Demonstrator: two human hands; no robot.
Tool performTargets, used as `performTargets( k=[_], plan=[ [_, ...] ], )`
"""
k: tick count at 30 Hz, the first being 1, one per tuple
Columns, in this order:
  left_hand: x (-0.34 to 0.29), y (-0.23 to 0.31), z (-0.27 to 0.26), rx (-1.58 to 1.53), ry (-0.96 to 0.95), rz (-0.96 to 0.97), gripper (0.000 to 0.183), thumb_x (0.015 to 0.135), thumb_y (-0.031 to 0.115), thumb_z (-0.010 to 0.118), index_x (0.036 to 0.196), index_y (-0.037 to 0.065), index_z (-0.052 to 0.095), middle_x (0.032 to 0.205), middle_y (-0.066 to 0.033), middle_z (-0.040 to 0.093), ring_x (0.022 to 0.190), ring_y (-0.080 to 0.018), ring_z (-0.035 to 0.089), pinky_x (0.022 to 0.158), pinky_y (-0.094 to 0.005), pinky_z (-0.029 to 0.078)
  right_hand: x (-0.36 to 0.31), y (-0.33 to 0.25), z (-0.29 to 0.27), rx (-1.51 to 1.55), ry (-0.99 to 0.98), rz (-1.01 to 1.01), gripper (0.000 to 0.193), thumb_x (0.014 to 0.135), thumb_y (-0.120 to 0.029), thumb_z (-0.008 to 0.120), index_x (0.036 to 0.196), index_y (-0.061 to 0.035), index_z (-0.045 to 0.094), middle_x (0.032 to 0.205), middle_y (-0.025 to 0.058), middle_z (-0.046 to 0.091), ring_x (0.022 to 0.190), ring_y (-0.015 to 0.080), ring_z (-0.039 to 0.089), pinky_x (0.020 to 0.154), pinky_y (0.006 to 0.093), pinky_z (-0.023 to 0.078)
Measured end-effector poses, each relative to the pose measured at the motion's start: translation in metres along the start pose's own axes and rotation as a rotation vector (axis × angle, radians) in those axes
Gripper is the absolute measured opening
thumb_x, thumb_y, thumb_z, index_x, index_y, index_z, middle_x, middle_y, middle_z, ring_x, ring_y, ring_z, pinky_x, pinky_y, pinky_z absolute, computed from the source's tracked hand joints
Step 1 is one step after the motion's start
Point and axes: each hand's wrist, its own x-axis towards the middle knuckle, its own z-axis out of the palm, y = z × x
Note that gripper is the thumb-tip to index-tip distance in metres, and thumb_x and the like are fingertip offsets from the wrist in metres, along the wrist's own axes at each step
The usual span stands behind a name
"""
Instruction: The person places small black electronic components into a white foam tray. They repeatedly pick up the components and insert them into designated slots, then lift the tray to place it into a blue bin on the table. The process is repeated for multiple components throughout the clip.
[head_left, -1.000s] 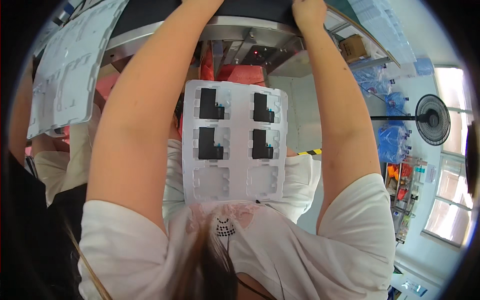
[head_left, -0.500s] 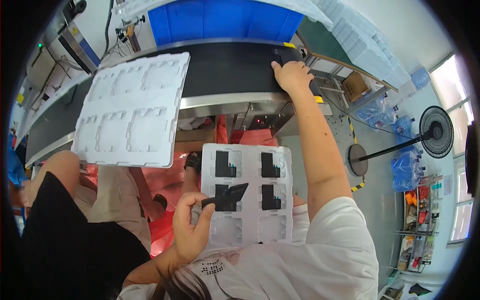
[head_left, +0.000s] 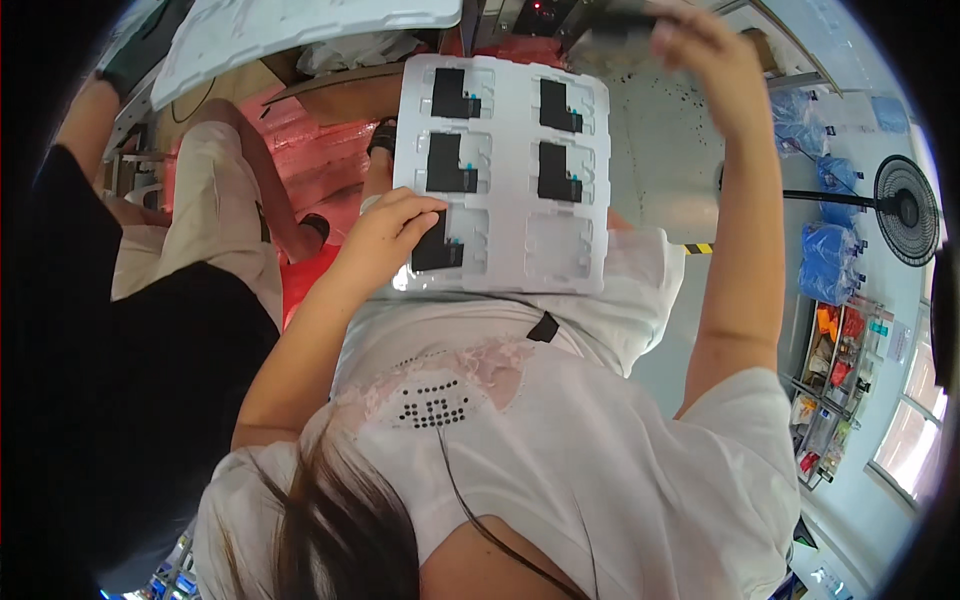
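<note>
A white plastic tray (head_left: 510,210) with moulded pockets rests on my lap. Several flat black L-shaped parts (head_left: 452,162), each with a small blue-green tab, lie in its pockets. My left hand (head_left: 392,232) is at the near left pocket, its fingers closed at the upper corner of the black L-shaped part (head_left: 436,252) there. The near right pocket (head_left: 558,245) holds nothing. Raised beyond the tray's far right corner, my right hand (head_left: 705,50) grips a dark flat piece (head_left: 622,22); motion blurs both, so the piece's outline is unclear.
Another white tray (head_left: 320,25) is at the upper left, overhanging the far edge. A person in black (head_left: 170,400) sits close on my left, one hand (head_left: 92,105) near a dark surface. On the right stand a fan (head_left: 905,210), bagged blue bottles (head_left: 828,260) and a shelf (head_left: 835,380).
My left hand has lowered its black part into the near left pocket. My right hand has left the conveyor belt with a dark piece. The view has tilted down toward my lap.
</note>
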Motion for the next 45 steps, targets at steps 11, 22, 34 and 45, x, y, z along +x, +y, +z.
performTargets(
  k=[11, 22, 34, 45],
  plan=[
    [-0.017, -0.018, 0.046, 0.552, 0.35, 0.146, 0.025, 0.082, 0.024, 0.065, 0.106, 0.017, 0.065, 0.124, -0.0086, 0.046, 0.107, -0.0297, 0.046, 0.089, -0.0454, 0.036, -0.196, 0.056, 0.114, -0.528, -0.215, -0.091, 0.043, 0.073, -0.004, 0.066, 0.116, -0.0035, 0.057, 0.122, 0.0157, 0.051, 0.102, 0.0277, 0.055, 0.081, 0.0384, 0.047],
    [-0.013, -0.021, 0.047, 0.686, 0.417, 0.11, 0.055, 0.079, 0.035, 0.068, 0.123, 0.007, 0.05, 0.129, -0.0153, 0.042, 0.119, -0.0326, 0.04, 0.095, -0.0472, 0.034, -0.267, 0.05, 0.156, -0.596, -0.048, -0.177, 0.055, 0.076, -0.027, 0.069, 0.122, -0.0023, 0.053, 0.136, 0.0177, 0.043, 0.129, 0.0322, 0.037, 0.103, 0.0541, 0.028],
    [0.159, 0.071, -0.053, -1.739, 0.62, -0.117, 0.041, 0.098, 0.029, 0.04, 0.129, 0.002, 0.041, 0.132, -0.014, 0.047, 0.126, -0.0308, 0.043, 0.102, -0.0537, 0.037, -0.234, 0.023, 0.142, -0.327, 0.196, -0.134, 0.033, 0.081, -0.014, 0.066, 0.111, -0.0029, 0.058, 0.116, 0.0186, 0.054, 0.107, 0.0373, 0.05, 0.092, 0.042, 0.04],
    [0.059, -0.064, -0.057, -1.363, 0.472, -0.561, 0.033, 0.096, 0.021, 0.045, 0.111, -0.007, 0.055, 0.105, -0.0161, 0.063, 0.089, -0.027, 0.063, 0.076, -0.0432, 0.053, -0.235, 0.039, 0.083, 0.145, 0.64, 0.328, 0.031, 0.094, -0.025, 0.049, 0.1, 0.0029, 0.06, 0.101, 0.0162, 0.059, 0.096, 0.0306, 0.055, 0.088, 0.0385, 0.041]
  ],
)
